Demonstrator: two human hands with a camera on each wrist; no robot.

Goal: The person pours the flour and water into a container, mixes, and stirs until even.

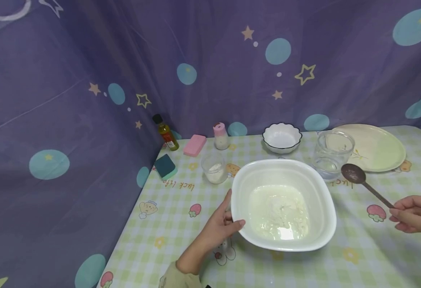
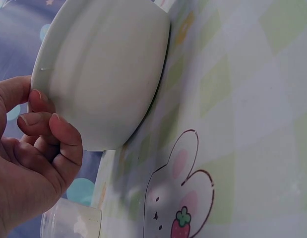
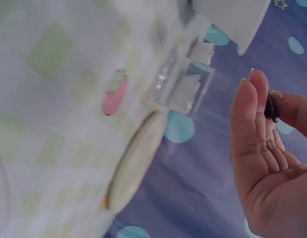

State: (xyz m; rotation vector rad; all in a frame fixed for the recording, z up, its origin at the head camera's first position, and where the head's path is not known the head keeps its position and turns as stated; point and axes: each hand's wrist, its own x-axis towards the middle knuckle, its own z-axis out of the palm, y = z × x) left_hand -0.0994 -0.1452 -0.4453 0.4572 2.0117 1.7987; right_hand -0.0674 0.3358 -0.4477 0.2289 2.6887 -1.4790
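Observation:
A deep white basin (image 1: 275,174) is on the checked cloth, with white powder (image 1: 286,210) heaped in cloudy liquid at its bottom. My left hand (image 1: 215,226) grips the left side of its rim, thumb over the edge. Curled fingers (image 2: 66,139) show against the basin's outer wall in the left wrist view. To the right of the basin, my right hand (image 1: 415,214) pinches the handle end of a dark brown spoon (image 1: 354,175). The spoon's bowl points left, overlapping the base of a clear glass jar (image 1: 331,154) in the head view.
Behind the basin stand a scalloped white bowl (image 1: 281,138) and an oval plate (image 1: 385,150). Left of it are a clear cup (image 1: 214,168) of white powder, a pink-topped shaker (image 1: 221,136), a pink sponge (image 1: 195,145), a dark green sponge (image 1: 165,166) and an oil bottle (image 1: 167,135).

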